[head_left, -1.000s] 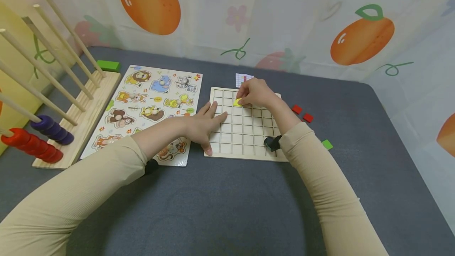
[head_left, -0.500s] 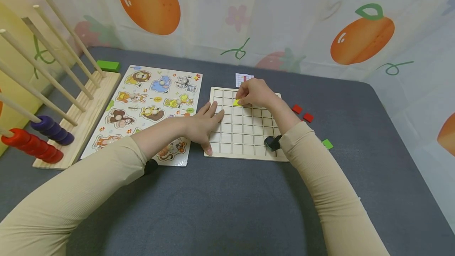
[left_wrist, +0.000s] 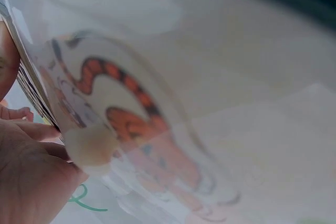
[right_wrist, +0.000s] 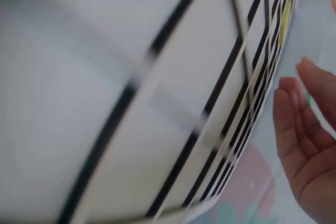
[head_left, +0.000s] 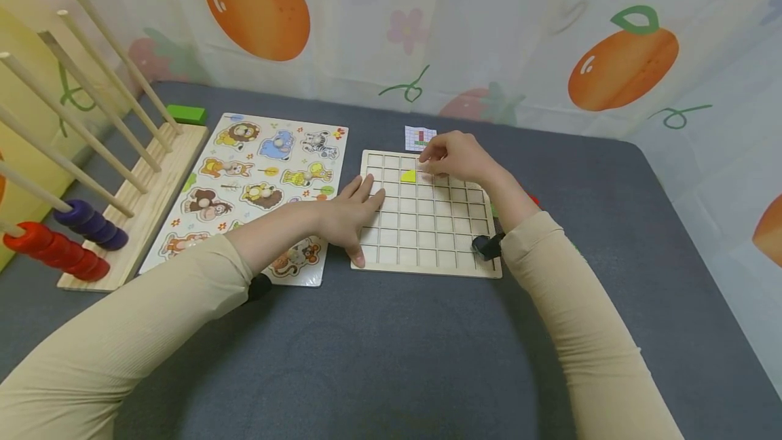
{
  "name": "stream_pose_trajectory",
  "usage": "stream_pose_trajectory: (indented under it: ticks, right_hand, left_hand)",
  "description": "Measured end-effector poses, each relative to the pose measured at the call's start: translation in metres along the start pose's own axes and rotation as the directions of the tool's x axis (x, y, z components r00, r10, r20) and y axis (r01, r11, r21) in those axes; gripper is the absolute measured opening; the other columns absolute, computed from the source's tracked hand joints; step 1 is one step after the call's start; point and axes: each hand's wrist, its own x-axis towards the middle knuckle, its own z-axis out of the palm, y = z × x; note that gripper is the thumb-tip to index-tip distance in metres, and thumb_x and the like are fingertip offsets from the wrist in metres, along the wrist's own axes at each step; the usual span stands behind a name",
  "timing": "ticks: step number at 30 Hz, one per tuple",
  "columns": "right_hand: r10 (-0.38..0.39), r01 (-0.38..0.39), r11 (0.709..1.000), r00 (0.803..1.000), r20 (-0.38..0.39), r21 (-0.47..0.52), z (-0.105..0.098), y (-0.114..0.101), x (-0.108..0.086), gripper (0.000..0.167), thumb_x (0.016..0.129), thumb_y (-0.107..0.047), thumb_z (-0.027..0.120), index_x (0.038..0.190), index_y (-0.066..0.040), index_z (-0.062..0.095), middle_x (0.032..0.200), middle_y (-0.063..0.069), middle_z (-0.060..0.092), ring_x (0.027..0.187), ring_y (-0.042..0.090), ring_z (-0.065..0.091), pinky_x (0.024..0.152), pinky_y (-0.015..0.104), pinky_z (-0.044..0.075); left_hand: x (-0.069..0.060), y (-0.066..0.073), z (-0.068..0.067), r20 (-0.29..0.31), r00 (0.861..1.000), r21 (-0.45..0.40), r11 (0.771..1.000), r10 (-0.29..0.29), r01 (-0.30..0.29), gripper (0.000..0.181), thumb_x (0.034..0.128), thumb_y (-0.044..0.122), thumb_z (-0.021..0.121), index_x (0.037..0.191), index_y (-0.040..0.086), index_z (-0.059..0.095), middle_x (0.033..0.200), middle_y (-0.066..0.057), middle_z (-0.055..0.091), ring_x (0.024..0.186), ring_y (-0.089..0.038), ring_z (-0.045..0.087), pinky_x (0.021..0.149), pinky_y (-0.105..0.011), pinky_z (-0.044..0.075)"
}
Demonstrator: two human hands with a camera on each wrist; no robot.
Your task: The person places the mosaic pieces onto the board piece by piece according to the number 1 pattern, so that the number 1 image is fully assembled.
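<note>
A pale wooden grid board (head_left: 400, 238) lies on the dark table, with a yellow piece (head_left: 408, 176) in a cell near its far edge. My left hand (head_left: 348, 219) rests on the board's left edge, fingers spread. Just right of the yellow piece, my right hand (head_left: 455, 157) hovers over the far part of the board. Its thumb and fingers are apart in the right wrist view, where the hand (right_wrist: 310, 140) holds nothing visible. Behind the board lies a small card (head_left: 419, 138) printed with a coloured grid pattern.
An animal peg puzzle (head_left: 263, 155) lies left of the board, under the left forearm. Further left stands a wooden bead rack (head_left: 137, 216) with tall rods and red and purple beads. A green block (head_left: 187, 114) sits behind it. The right arm mostly hides red (head_left: 534, 199) and green pieces.
My right hand has let go of the yellow piece and shifted right, uncovering it and more of the card. The right forearm now covers most of the loose pieces. My left hand stays put.
</note>
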Motion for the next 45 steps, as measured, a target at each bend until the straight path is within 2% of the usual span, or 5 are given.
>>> stream_pose_trajectory:
  ticks: [14,25,29,37,45]
  right_hand:
    - [0.109,-0.105,0.993,0.991,-0.081,0.048,-0.037,0.05,-0.033,0.023,0.094,-0.021,0.065,0.114,-0.011,0.07,0.106,0.01,0.07,0.095,0.029,0.067,0.089,0.045,0.054]
    - [0.158,-0.162,0.986,0.98,-0.12,-0.025,-0.06,0.077,-0.052,0.03,0.095,-0.022,0.063,0.121,-0.008,0.067,0.113,0.014,0.068,0.093,0.024,0.065,0.082,0.035,0.052]
    - [0.172,-0.176,0.984,0.98,-0.095,-0.03,-0.064,0.085,-0.055,0.033,0.095,-0.022,0.064,0.123,-0.006,0.065,0.117,0.016,0.068,0.096,0.024,0.065,0.081,0.03,0.052]
    - [0.2,-0.2,0.98,0.98,-0.01,0.019,-0.069,0.095,-0.058,0.039,0.096,-0.022,0.061,0.13,-0.002,0.06,0.13,0.022,0.062,0.11,0.032,0.062,0.097,0.046,0.053]
    - [0.208,-0.209,0.978,0.977,0.054,0.017,-0.071,0.106,-0.06,0.04,0.096,-0.021,0.061,0.131,0.0,0.06,0.132,0.023,0.062,0.109,0.027,0.061,0.098,0.047,0.053]
  left_hand:
    - [-0.002,0.001,0.0,-0.002,1.0,-0.005,1.0,-0.004,0.004,0.126,0.0727,0.03,0.086,0.158,0.002,-0.002,0.161,-0.026,-0.025,0.151,-0.043,-0.024,0.126,-0.056,0.0]
    - [-0.002,0.0,-0.001,0.001,1.0,-0.014,1.0,0.008,-0.008,0.126,0.0737,0.03,0.085,0.158,0.002,-0.003,0.16,-0.026,-0.027,0.15,-0.043,-0.025,0.126,-0.057,-0.001]
    - [-0.002,0.0,-0.002,0.0,1.0,-0.014,1.0,0.007,-0.007,0.126,0.0738,0.03,0.085,0.158,0.002,-0.003,0.16,-0.026,-0.027,0.15,-0.043,-0.026,0.126,-0.057,-0.001]
    - [-0.002,0.0,-0.002,0.004,1.0,-0.011,1.0,0.006,-0.006,0.126,0.0739,0.03,0.085,0.158,0.002,-0.004,0.16,-0.026,-0.027,0.15,-0.042,-0.026,0.126,-0.056,-0.001]
    - [-0.002,0.0,-0.001,0.006,1.0,-0.028,1.0,0.008,-0.008,0.126,0.074,0.03,0.085,0.158,0.003,-0.004,0.16,-0.025,-0.028,0.15,-0.041,-0.027,0.126,-0.057,-0.001]
